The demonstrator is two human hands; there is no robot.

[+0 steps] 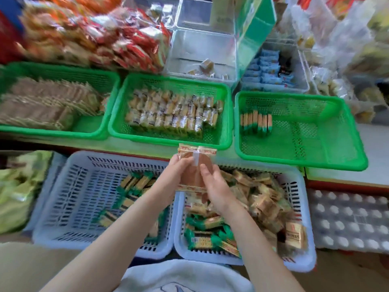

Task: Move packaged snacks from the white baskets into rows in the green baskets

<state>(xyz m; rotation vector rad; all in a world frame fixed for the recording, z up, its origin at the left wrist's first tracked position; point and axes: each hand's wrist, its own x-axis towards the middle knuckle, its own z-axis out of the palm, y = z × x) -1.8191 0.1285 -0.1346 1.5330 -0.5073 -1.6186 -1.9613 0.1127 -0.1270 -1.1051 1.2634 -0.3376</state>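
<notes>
Both hands are gripping a brown wafer packet [194, 167] above the white baskets: left hand [175, 172] curling round its left edge, right hand [212, 186] pinching its right.

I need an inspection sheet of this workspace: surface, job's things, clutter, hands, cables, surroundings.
Surface: green counter edge under the green baskets.
Job's things: right green basket holds one short row; middle green basket has several rows; left green basket has brown packs; two white baskets hold loose snacks.
Clutter: clear bins, bagged snacks.
Hands: left hand and right hand share a grip on a brown snack pack.
Cables: nothing seen.
Surroundings: egg tray.
</notes>
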